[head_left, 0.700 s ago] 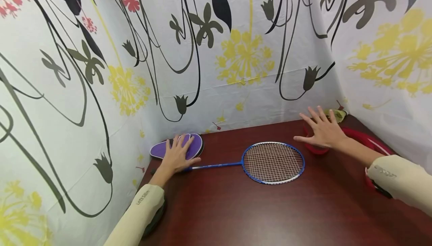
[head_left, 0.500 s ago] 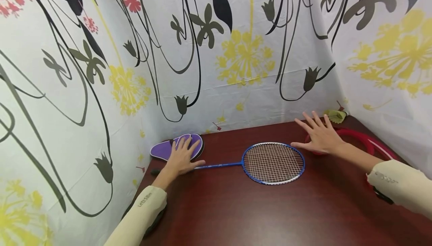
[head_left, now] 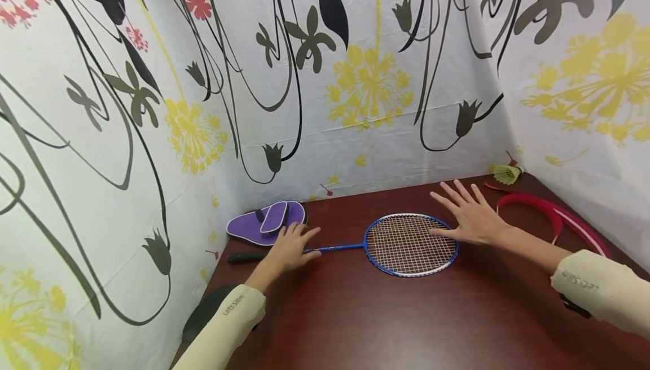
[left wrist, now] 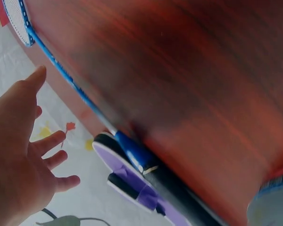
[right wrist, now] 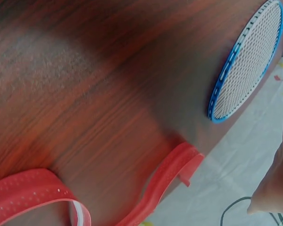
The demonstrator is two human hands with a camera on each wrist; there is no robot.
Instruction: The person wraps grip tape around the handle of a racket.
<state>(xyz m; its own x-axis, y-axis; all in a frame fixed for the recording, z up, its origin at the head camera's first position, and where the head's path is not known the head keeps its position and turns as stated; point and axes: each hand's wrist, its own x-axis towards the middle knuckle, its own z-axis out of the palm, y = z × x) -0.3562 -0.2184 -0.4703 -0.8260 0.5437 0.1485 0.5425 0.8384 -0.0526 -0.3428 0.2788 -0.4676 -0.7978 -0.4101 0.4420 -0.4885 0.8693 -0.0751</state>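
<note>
A blue badminton racket point(head_left: 411, 245) lies flat across the table, its head at the right and dark handle point(head_left: 246, 257) at the left. My left hand point(head_left: 289, 250) is over the shaft in the head view, fingers spread and holding nothing. In the left wrist view its fingers stand apart from the shaft point(left wrist: 75, 84). Fingers also spread, my right hand point(head_left: 474, 221) overlaps the far right edge of the racket head in the head view and grips nothing. Behind the handle lies a purple paddle-shaped case point(head_left: 249, 226) with a small pocket.
A red perforated band point(head_left: 550, 206) curves over the table's right side. A yellow shuttlecock point(head_left: 506, 174) sits in the back right corner. By my left sleeve is a dark rounded object point(head_left: 205, 313), partly hidden. Patterned white cloth point(head_left: 325, 110) hangs along the back and sides.
My left hand has moved right and nearer along the shaft, uncovering the case and handle. My right hand has come left and down from the red band toward the racket head.
</note>
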